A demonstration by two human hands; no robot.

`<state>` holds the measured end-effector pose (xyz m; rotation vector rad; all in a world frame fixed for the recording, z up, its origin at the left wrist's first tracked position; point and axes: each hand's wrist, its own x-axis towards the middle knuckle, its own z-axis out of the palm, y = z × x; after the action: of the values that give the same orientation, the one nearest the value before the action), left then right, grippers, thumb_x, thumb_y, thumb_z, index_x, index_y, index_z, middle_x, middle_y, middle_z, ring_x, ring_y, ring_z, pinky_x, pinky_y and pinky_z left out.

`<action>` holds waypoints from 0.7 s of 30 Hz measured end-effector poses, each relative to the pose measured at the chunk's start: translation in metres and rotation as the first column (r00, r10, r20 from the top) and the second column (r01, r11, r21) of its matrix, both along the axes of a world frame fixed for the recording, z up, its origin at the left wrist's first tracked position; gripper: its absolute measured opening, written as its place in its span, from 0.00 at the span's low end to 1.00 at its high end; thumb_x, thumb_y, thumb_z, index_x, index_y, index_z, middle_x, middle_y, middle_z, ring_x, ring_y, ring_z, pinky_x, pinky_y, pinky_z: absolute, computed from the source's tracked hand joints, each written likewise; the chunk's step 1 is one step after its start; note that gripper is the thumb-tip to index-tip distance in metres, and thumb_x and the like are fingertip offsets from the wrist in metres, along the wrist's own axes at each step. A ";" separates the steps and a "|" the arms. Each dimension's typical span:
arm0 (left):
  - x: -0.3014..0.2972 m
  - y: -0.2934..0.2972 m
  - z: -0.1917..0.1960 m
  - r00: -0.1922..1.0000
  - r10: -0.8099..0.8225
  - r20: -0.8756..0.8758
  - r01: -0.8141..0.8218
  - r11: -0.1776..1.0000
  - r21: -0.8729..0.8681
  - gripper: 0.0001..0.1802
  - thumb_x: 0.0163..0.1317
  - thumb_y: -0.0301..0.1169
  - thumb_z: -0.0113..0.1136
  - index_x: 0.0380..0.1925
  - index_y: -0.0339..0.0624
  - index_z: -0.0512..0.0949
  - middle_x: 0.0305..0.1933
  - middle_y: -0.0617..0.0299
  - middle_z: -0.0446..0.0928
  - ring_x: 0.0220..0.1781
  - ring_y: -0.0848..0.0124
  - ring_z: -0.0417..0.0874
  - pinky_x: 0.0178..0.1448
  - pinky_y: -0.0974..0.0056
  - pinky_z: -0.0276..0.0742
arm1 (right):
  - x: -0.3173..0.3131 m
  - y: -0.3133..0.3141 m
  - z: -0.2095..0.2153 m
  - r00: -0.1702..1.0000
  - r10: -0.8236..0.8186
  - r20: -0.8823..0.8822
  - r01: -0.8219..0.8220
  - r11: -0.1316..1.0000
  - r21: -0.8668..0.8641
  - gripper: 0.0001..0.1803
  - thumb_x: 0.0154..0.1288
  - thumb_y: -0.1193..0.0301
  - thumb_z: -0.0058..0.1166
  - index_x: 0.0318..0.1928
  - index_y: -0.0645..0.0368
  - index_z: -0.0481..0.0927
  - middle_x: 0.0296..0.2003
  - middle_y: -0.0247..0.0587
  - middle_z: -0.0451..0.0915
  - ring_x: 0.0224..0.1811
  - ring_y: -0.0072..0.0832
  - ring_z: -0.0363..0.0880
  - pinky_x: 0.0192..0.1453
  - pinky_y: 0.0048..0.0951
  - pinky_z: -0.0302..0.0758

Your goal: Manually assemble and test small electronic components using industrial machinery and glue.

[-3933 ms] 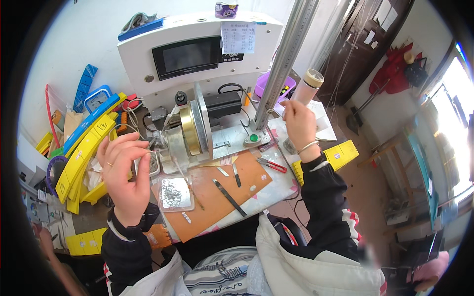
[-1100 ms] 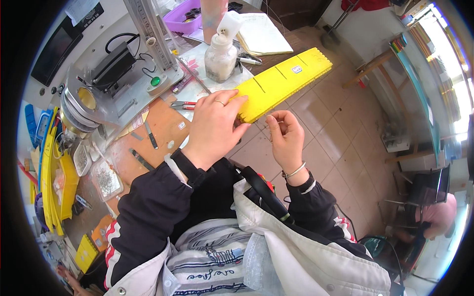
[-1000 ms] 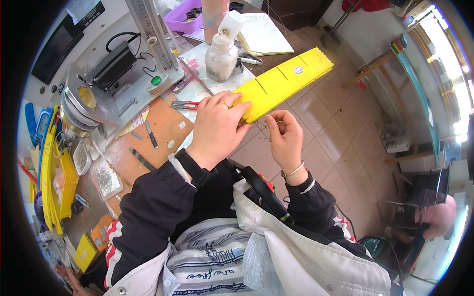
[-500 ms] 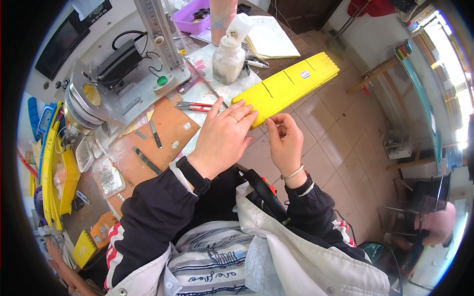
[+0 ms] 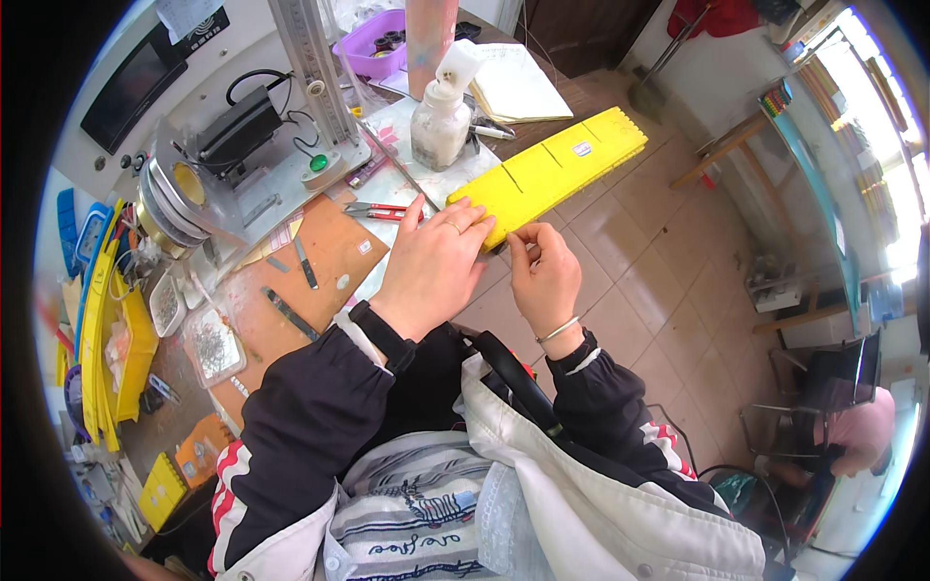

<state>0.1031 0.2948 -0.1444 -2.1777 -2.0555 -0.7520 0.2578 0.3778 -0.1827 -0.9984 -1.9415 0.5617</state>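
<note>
A long yellow board (image 5: 552,174) with dark slits, a small white label and a notched far end slants up to the right, partly over the floor. My left hand (image 5: 431,257) grips its near end, fingers laid across the top. Right beside the board's near edge, my right hand (image 5: 544,281) is closed in a pinch. Whatever is between those fingertips is too small or hidden to make out. Red-handled thread snips (image 5: 387,210) lie on the table just beyond my left hand.
A cloudy white bottle (image 5: 441,126) and an open notebook (image 5: 523,82) stand behind the board. To the left are a metal machine with a green button (image 5: 319,163), a knife (image 5: 305,263) and a clear box of small pins (image 5: 215,349). A person in pink (image 5: 862,431) sits far right.
My right hand has shifted left, closer to the near end of the board. The board has moved slightly left. At the lower left, another person's arm has mostly gone out of view.
</note>
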 end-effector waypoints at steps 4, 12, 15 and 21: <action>0.005 0.004 0.003 1.000 0.024 0.014 -0.023 0.998 -0.052 0.27 0.56 0.34 0.72 0.56 0.43 0.78 0.64 0.56 0.79 0.72 0.61 0.74 0.79 0.39 0.54 | 0.010 0.005 -0.014 0.997 0.046 -0.069 -0.054 0.992 -0.116 0.06 0.66 0.73 0.66 0.39 0.59 0.82 0.30 0.36 0.83 0.21 0.24 0.77 0.28 0.26 0.73; 0.003 -0.017 0.011 0.994 0.027 -0.110 -0.041 0.992 -0.122 0.36 0.55 0.37 0.74 0.64 0.43 0.72 0.72 0.51 0.71 0.79 0.57 0.64 0.81 0.32 0.44 | 0.037 -0.016 0.018 0.803 -0.183 -0.567 -0.153 0.856 -0.494 0.09 0.77 0.72 0.54 0.53 0.60 0.77 0.45 0.32 0.77 0.26 0.11 0.69 0.27 0.15 0.66; 0.001 -0.047 0.027 0.988 0.050 -0.145 -0.068 0.990 -0.121 0.42 0.54 0.37 0.75 0.69 0.43 0.69 0.75 0.48 0.66 0.81 0.54 0.60 0.80 0.30 0.44 | 0.019 -0.037 0.048 0.806 -0.028 -0.591 -0.219 0.914 -0.342 0.13 0.76 0.75 0.53 0.58 0.62 0.76 0.46 0.33 0.77 0.27 0.10 0.69 0.29 0.14 0.66; -0.055 -0.157 0.065 0.998 0.068 0.016 -0.065 0.986 -0.155 0.33 0.53 0.34 0.75 0.62 0.50 0.77 0.64 0.60 0.79 0.68 0.61 0.77 0.78 0.33 0.52 | -0.028 -0.085 0.075 0.759 0.465 -0.456 -0.627 0.712 -0.317 0.28 0.68 0.86 0.55 0.68 0.64 0.70 0.50 0.41 0.79 0.29 0.08 0.69 0.35 0.12 0.66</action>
<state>0.0484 0.1380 -0.0790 -2.1727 -2.2558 -0.6314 0.2302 0.2926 -0.1081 -0.4895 -1.8004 1.5008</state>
